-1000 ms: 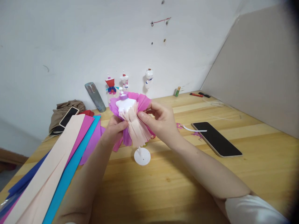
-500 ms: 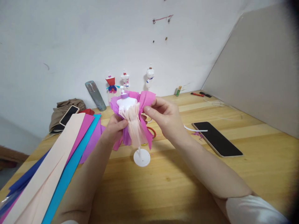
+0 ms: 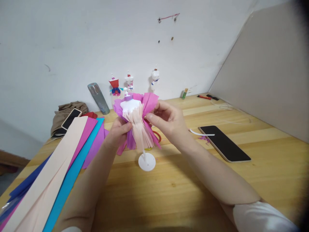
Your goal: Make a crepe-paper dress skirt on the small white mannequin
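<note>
A small white dress-form mannequin (image 3: 130, 105) on a round white base (image 3: 146, 162) stands tilted between my hands. Pleated cream crepe paper (image 3: 140, 130) covers its front, with pink crepe paper (image 3: 150, 103) and purple crepe paper around the sides and back. My left hand (image 3: 120, 131) is closed around the waist from the left, thumb on the cream pleats. On the other side my right hand (image 3: 167, 118) pinches the pink paper beside the waist, thumb at the front. Some fingertips are hidden behind the paper. Red-handled scissors (image 3: 157, 136) lie partly hidden behind it.
Long crepe paper strips (image 3: 55, 170) lie at left. Behind are a brown cloth (image 3: 70, 111), a small phone-like object (image 3: 71, 119), a grey bottle (image 3: 98, 98) and dressed mannequins (image 3: 155, 77). A black phone (image 3: 225, 144) lies at right, with a glue stick (image 3: 184, 93) near the wall.
My right hand has shifted slightly left and down, its thumb closer to the waist. The cream pleats spread wider toward the right at the bottom. My left hand keeps its hold.
</note>
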`<state>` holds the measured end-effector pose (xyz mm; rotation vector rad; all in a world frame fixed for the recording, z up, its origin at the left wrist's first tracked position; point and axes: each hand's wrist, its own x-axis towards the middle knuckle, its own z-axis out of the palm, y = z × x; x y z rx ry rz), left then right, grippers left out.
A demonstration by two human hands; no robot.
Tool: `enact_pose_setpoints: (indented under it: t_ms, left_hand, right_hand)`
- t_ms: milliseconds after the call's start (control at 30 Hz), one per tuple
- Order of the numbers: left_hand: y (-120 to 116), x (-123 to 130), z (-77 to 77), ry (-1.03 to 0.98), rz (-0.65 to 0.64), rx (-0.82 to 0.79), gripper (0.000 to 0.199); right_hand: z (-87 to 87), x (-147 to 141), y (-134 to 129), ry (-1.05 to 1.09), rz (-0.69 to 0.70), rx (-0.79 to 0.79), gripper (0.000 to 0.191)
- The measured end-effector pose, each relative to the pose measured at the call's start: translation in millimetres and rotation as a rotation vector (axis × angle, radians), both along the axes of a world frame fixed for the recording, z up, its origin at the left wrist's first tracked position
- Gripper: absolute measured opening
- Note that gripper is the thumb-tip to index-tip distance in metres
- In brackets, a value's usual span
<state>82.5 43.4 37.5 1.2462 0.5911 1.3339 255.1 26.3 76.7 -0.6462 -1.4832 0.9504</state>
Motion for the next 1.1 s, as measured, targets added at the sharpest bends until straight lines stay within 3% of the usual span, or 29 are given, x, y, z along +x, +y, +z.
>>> enact_pose_setpoints:
  t_ms: [367,667,1100]
  left_hand:
    - [0.3,0.4,0.2,0.016,0.002,-0.018,0.057]
    - [2.0,-0.5,0.1,0.030,0.025,-0.022,0.056]
    - [3.5,-3.2,-1.5,0.032,-0.027,-0.037,0.054]
  right_hand:
    - [-3.8,0.0,2.3,-0.180,-0.120,0.005,0.012]
    - [-4.9,-0.3,3.9,-0.211,-0.130,0.002,0.007]
    - [-4.7,0.5,6.5,-0.210,-0.056,-0.071,0.020]
